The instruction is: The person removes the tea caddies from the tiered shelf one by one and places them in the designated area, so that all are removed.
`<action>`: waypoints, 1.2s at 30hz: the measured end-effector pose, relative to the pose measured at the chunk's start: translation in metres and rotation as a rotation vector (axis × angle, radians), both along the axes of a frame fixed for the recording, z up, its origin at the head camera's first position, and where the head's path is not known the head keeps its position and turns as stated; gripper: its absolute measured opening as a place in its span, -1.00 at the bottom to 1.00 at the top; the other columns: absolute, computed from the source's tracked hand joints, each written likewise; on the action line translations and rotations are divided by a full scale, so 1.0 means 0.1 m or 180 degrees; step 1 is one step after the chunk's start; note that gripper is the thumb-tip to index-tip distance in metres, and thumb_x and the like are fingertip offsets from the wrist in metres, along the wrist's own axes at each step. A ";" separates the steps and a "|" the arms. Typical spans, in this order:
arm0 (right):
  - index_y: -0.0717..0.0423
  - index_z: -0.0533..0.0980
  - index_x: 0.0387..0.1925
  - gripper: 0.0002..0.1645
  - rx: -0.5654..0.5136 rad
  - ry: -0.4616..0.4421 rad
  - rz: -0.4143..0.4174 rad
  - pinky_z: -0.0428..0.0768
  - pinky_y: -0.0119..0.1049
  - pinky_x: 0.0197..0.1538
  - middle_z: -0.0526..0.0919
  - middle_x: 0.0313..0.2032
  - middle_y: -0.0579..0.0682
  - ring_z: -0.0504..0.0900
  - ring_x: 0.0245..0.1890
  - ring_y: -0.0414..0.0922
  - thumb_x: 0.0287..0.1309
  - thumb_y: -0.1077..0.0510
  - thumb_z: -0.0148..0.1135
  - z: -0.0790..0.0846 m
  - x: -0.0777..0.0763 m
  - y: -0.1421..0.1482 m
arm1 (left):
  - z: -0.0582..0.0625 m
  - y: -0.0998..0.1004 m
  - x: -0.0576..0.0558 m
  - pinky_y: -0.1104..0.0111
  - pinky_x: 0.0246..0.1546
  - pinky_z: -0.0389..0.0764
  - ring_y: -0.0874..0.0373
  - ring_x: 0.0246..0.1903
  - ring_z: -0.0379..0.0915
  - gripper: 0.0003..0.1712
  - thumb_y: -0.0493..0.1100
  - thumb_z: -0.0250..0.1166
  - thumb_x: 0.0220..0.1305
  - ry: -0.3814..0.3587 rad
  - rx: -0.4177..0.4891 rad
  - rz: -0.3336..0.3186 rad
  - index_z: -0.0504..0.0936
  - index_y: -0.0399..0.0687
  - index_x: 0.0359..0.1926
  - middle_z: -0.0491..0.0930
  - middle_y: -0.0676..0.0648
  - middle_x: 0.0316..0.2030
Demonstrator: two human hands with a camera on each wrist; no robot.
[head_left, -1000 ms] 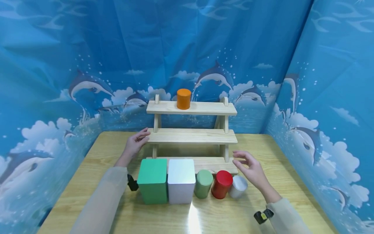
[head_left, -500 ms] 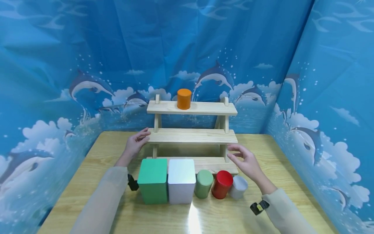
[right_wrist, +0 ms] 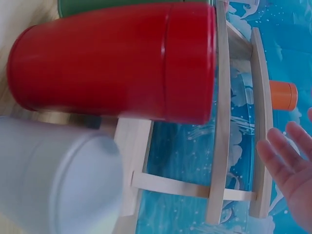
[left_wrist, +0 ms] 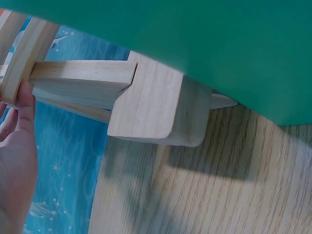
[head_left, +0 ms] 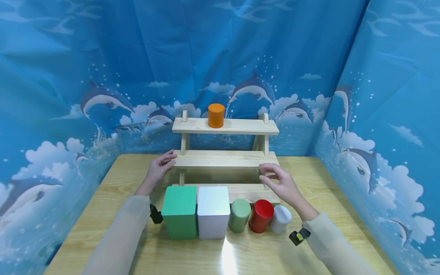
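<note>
At the left end of the middle board of a three-step wooden display stand (head_left: 223, 159), my left hand (head_left: 159, 168) pinches the board's end. The left wrist view shows the thumb (left_wrist: 25, 100) against that end, the other fingers partly cut off. My right hand (head_left: 280, 182), holding nothing, hovers before the stand's right side, fingers loosely bent and thumb apart. Below it a white canister (head_left: 281, 218) and a red canister (head_left: 262, 215) stand side by side. An orange canister (head_left: 216, 115) sits on the top board.
Left of the red canister stand a light green canister (head_left: 239, 215), a white box (head_left: 213, 214) and a dark green box (head_left: 180, 213), lined up before the stand on the wooden table (head_left: 261, 256). A blue dolphin-print curtain (head_left: 154, 49) hangs behind and at both sides.
My right hand has moved left and slightly up, from beside the stand to in front of its right support. The left hand, stand, canisters and boxes have stayed in place.
</note>
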State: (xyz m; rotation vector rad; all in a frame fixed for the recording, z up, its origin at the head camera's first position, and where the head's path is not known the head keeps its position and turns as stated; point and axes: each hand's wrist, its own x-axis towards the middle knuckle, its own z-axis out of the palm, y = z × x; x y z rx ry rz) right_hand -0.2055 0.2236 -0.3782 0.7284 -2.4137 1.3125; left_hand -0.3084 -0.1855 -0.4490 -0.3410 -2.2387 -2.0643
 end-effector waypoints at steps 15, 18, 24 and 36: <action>0.31 0.44 0.04 -0.60 -0.0001 0.0014 0.0128 0.54 0.05 -0.06 0.52 0.01 0.25 0.53 -0.04 0.14 0.15 0.35 0.21 0.04 -0.23 -0.11 | 0.03 0.01 0.03 0.60 -0.14 0.48 -0.17 0.22 0.19 -0.61 -0.29 0.15 0.30 0.0020 -0.0046 -0.0016 0.44 -0.43 0.10 0.17 -0.21 0.33; 0.25 0.44 0.07 -0.59 -0.0034 -0.0021 0.0119 0.56 -0.02 -0.05 0.53 0.02 0.16 0.53 -0.03 0.09 0.16 0.28 0.22 -0.03 -0.34 -0.11 | 0.04 0.01 0.02 0.61 -0.14 0.48 -0.17 0.22 0.19 -0.61 -0.30 0.15 0.30 0.0027 -0.0046 -0.0011 0.44 -0.44 0.10 0.17 -0.21 0.33; 0.10 0.47 0.07 -0.59 -0.0028 -0.0031 0.0119 0.58 -0.12 -0.07 0.54 0.01 0.06 0.54 -0.03 0.02 0.17 0.14 0.24 -0.03 -0.47 -0.16 | -0.02 -0.01 -0.02 0.60 -0.13 0.48 -0.17 0.22 0.20 -0.61 -0.28 0.16 0.30 0.0026 -0.0069 0.0008 0.45 -0.41 0.10 0.17 -0.20 0.33; 0.17 0.45 0.07 -0.62 0.0005 -0.0022 0.0070 0.55 -0.02 -0.03 0.54 0.00 0.13 0.54 -0.04 0.05 0.23 0.16 0.18 0.24 -0.49 -0.36 | -0.02 0.00 0.00 0.61 -0.12 0.47 -0.12 0.23 0.19 -0.59 -0.22 0.17 0.31 0.0042 -0.0124 0.0046 0.46 -0.38 0.11 0.18 -0.16 0.33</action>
